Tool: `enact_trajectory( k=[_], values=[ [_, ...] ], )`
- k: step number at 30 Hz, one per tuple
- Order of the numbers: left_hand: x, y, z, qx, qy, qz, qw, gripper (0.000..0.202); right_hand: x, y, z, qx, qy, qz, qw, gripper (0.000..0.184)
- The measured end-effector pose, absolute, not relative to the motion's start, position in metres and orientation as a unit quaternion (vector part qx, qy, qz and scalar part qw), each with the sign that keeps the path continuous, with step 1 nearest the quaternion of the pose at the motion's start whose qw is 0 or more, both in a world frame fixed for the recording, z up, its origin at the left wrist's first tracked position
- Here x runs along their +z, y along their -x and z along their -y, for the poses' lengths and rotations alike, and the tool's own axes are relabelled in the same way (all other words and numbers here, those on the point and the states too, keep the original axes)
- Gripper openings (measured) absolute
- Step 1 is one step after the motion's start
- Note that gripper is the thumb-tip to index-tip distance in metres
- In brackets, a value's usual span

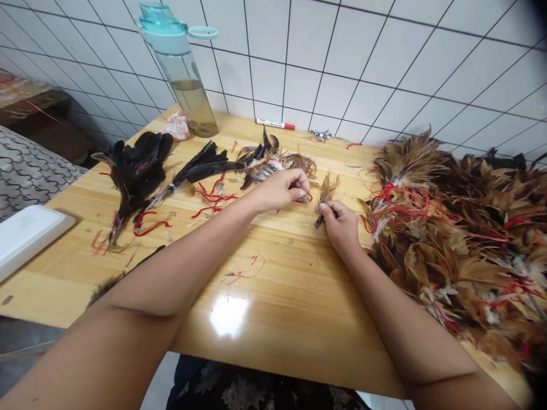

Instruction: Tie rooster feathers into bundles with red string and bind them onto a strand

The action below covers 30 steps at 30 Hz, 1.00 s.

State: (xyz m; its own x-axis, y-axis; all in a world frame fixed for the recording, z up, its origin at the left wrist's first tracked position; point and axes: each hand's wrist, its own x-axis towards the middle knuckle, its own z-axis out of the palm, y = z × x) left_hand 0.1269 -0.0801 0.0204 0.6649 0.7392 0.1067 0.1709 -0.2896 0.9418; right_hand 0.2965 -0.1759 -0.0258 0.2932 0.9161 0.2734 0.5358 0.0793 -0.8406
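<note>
Black feather bundles [137, 165] lie centre-left on wooden table [273, 307]. Left hand [280, 191], mid-frame, fingers closed, pinching red thread [306, 199]. Just right of it, right hand [339, 223] grips small brown feather tuft [328, 189] by its base. Brown feather heap [461, 228] fills right side.

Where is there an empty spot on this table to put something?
The widest bare wood of the table lies near the front edge, between the left forearm and the right forearm. A smaller patch sits between the black feathers and the white tray. The right side is crowded with the brown feather pile.
</note>
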Motion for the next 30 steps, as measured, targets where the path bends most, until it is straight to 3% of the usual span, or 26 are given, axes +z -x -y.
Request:
enact_trajectory(
  k=[10, 17, 21, 25, 30],
  values=[
    [0.023, -0.135, 0.096, 0.26, -0.874, -0.238, 0.333, 0.015, -0.031, -0.297, 0.173, 0.199, 0.624, 0.6, 0.459, 0.022],
    [0.024, -0.138, 0.1, 0.283, -0.866, -0.223, 0.347, 0.022, -0.032, -0.294, 0.173, 0.232, 0.608, 0.598, 0.468, 0.021],
    [0.024, -0.135, 0.092, 0.397, -0.797, -0.29, 0.351, 0.024, -0.028, -0.295, 0.175, 0.257, 0.63, 0.553, 0.482, 0.024],
    [0.015, -0.124, 0.073, 0.437, -0.766, -0.394, 0.258, 0.017, -0.025, -0.3, 0.173, 0.287, 0.633, 0.481, 0.536, 0.036],
    [0.001, -0.119, 0.065, 0.337, -0.853, -0.38, 0.12, 0.014, -0.028, -0.304, 0.168, 0.299, 0.621, 0.45, 0.568, 0.046]
  ],
)
